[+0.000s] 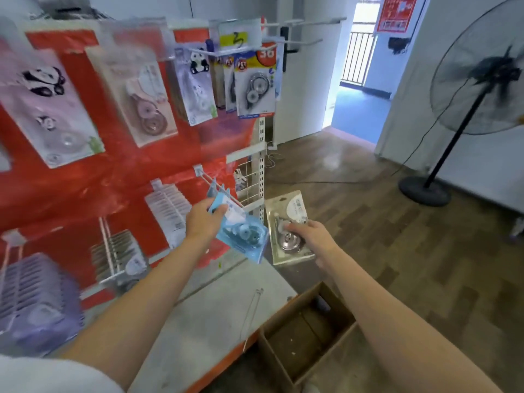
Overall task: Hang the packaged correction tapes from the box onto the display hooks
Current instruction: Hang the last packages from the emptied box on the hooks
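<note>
The left hand (202, 219) has its grip clamped on the upper end of a blue packaged correction tape (241, 231), holding it tilted at the tip of a display hook (219, 191) on the lower row of the red display board (85, 177). The right hand (310, 236) has its grip clamped on a pale yellow packaged correction tape (286, 211), held upright just beside the blue one, apart from the board. An open cardboard box (306, 336) sits on the floor below the right forearm, beside the bench (209, 313). Other hooks on the board carry hanging packages. A standing fan (476, 89) is at right.
</note>
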{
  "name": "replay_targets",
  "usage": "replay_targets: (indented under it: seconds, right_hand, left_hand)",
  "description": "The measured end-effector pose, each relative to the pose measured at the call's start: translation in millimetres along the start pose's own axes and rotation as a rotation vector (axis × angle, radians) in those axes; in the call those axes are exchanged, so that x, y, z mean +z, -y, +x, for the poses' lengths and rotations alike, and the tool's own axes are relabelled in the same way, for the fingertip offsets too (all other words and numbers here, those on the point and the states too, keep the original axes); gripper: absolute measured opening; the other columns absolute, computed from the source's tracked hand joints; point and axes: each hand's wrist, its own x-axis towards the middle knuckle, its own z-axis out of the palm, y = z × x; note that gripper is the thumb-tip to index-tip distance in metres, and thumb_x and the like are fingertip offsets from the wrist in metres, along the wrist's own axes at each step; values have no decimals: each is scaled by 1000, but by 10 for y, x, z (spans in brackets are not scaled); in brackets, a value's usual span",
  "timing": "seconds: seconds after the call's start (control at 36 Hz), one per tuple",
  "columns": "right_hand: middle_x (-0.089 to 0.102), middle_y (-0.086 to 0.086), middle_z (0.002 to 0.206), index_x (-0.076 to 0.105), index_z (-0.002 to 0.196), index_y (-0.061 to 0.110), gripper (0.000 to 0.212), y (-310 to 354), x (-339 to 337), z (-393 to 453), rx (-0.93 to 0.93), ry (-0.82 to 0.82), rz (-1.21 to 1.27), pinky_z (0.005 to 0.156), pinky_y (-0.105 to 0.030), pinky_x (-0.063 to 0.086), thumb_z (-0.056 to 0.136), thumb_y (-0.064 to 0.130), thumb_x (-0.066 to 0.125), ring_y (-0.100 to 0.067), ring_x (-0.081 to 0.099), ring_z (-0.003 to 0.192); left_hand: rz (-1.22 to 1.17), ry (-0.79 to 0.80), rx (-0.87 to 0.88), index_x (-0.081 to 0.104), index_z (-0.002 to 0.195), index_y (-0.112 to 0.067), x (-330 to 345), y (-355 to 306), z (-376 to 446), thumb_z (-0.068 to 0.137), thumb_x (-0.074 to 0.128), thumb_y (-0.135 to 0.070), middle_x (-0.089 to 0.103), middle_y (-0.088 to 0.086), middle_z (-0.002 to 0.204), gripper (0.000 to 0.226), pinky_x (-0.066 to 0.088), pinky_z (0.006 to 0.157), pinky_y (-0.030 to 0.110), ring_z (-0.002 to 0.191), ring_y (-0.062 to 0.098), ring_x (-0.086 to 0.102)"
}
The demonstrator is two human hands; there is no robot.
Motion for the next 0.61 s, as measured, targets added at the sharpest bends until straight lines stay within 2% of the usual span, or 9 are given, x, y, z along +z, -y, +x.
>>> replay_targets:
  seconds: [0.08, 0.17, 0.28, 0.33, 0.36, 0.42, 0.5, 0.56, 0.61]
  right_hand:
    - [72, -10, 87, 66, 100, 7, 19, 104, 213, -99, -72, 7, -52, 66, -31, 57, 83, 14, 70, -20, 69, 68]
    - [72, -8, 86, 66, 91, 12, 8, 193, 451, -202, -89, 119, -63, 73, -32, 56, 84, 13, 69, -19, 67, 72]
    - [71, -12, 94, 65, 92, 11, 8, 218, 736, -276, -87, 257, -21, 80, -36, 56, 84, 11, 69, -22, 67, 80]
    - [71, -15, 102, 67, 95, 11, 11, 178, 854, -284, -109, 270, -3, 89, -42, 54, 84, 12, 69, -25, 67, 85]
    - [70, -16, 106, 67, 97, 11, 14, 153, 904, -285, -127, 264, 10, 94, -45, 52, 83, 13, 70, -27, 67, 90]
    - [70, -14, 109, 67, 103, 13, 27, 115, 1008, -292, -179, 232, 13, 100, -48, 47, 79, 22, 75, -29, 66, 100]
    - [70, -8, 114, 61, 115, 17, 62, 33, 1159, -233, -237, 190, 13, 102, -49, 45, 62, 43, 80, -28, 63, 110]
    - [68, -6, 117, 57, 119, 19, 69, -34, 1258, -158, -265, 163, 14, 101, -49, 47, 60, 48, 77, -26, 63, 111]
    - [65, -6, 119, 52, 126, 18, 71, -58, 1370, -113, -305, 136, -14, 99, -48, 48, 64, 46, 73, -25, 62, 112]
  left_hand:
    - [-35, -31, -30, 64, 80, -12, -206, 50, -43, 85, 68, -21, 58, 7, 78, 11, 37, 63, 31, 73, 22, 50]
    - [-102, -28, -67, 55, 61, -16, -348, 65, -110, 82, 73, -24, 49, 3, 64, 29, 32, 53, 28, 62, 19, 44]
    - [-236, -6, -119, 46, 58, -17, -487, 55, -193, 85, 71, -29, 40, 4, 62, 38, 26, 52, 28, 61, 18, 37]
    - [-332, -23, -156, 51, 69, -17, -587, 46, -224, 87, 67, -34, 48, 6, 71, 30, 35, 59, 28, 69, 17, 44]
    - [-400, -28, -198, 58, 77, -15, -642, 49, -232, 88, 66, -37, 57, 9, 81, 26, 43, 69, 31, 78, 20, 53]
    - [-568, -18, -287, 64, 96, -9, -740, 77, -233, 91, 60, -42, 67, 13, 97, 33, 51, 82, 37, 90, 28, 64]
    - [-735, 7, -337, 57, 116, -3, -823, 85, -291, 96, 51, -36, 65, 13, 103, 39, 53, 68, 27, 85, 24, 65]
    - [-741, 36, -344, 53, 124, -1, -827, 117, -327, 96, 51, -35, 63, 13, 116, 44, 52, 75, 29, 99, 28, 63]
    - [-675, 124, -348, 48, 131, -9, -832, 146, -379, 94, 56, -38, 60, 13, 126, 48, 51, 82, 36, 107, 29, 60]
